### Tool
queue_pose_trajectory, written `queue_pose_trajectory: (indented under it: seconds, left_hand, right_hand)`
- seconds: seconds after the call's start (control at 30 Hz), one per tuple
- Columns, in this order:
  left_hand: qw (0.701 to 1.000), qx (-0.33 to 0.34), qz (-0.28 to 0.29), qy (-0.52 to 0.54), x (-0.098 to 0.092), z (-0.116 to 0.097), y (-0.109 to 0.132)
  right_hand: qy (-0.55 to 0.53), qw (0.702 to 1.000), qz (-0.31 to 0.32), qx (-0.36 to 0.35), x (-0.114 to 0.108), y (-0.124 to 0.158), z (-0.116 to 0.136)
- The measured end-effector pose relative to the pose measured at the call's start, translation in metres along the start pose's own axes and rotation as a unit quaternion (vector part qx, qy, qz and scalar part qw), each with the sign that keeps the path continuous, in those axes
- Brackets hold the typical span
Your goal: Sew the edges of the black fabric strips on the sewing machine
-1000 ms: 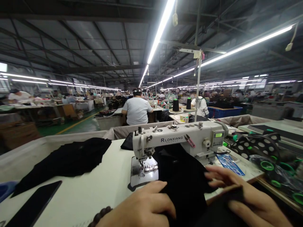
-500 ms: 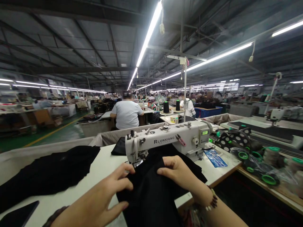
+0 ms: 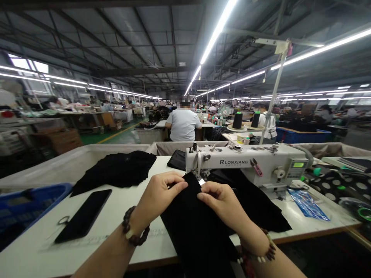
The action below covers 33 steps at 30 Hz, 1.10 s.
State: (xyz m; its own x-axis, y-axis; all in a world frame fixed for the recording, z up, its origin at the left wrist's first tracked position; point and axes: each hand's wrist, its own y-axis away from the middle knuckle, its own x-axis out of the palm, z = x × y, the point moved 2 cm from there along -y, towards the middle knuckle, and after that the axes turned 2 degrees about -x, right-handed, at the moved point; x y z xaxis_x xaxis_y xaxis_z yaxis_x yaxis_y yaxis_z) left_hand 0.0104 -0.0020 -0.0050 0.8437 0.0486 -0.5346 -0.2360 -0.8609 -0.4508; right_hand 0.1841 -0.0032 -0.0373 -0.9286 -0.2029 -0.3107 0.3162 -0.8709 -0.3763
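Observation:
A black fabric piece (image 3: 197, 227) hangs over the front edge of the sewing table (image 3: 153, 243), its upper end raised between my two hands. My left hand (image 3: 162, 195) pinches its top left corner between thumb and fingers. At the top right corner, my right hand (image 3: 222, 200) grips the same piece. Just behind the cloth stands a white sewing machine (image 3: 234, 162), its needle area partly hidden by the fabric. More black fabric (image 3: 255, 197) lies under the machine's arm, to the right of my right hand.
A pile of black cloth (image 3: 116, 170) lies on the left, behind a phone (image 3: 84, 216) and a clear ruler (image 3: 95, 239). A blue basket (image 3: 58, 193) stands at the far left. A blue packet (image 3: 308, 204) rests at right. A person (image 3: 183, 123) sits ahead, facing away.
My left hand has gone from spread fingers beside the cloth to pinching its corner. The fabric's end is now held up in front of the needle area. The view has swung left.

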Motion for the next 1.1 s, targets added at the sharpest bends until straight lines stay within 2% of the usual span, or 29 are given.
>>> queue_pose_trajectory:
  seconds: [0.13,0.27,0.33,0.53,0.7,0.93,1.03,1.1]
  left_hand:
    - [1.0,0.002,-0.02,0.001,-0.003,0.002,0.001]
    - [0.999,-0.04,-0.022,0.019,-0.002,0.005,0.001]
    - [0.997,-0.065,-0.021,0.028,-0.001,0.006,0.001]
    - [0.992,-0.098,-0.048,0.059,0.0,0.007,-0.001]
    - [0.991,-0.105,-0.053,0.065,0.003,0.011,-0.001]
    - [0.991,-0.106,-0.055,0.065,0.004,0.017,0.003]
    - [0.991,-0.108,-0.061,0.059,0.005,0.02,0.004]
    - [0.99,-0.111,-0.064,0.054,0.004,0.021,0.005]
  right_hand:
    - [0.003,1.0,-0.009,-0.026,-0.004,0.0,0.002]
    - [-0.072,0.995,0.033,0.06,-0.004,-0.001,-0.002]
    - [-0.102,0.991,0.027,0.086,-0.003,-0.002,-0.004]
    - [-0.096,0.991,-0.013,0.096,0.005,-0.004,-0.01]
    - [-0.107,0.991,-0.027,0.075,0.008,-0.004,-0.013]
    - [-0.054,0.997,-0.037,0.051,0.012,-0.001,-0.013]
    - [-0.04,0.998,-0.053,0.004,0.015,0.0,-0.011]
    - [-0.008,0.997,-0.06,-0.051,0.017,0.002,-0.006]
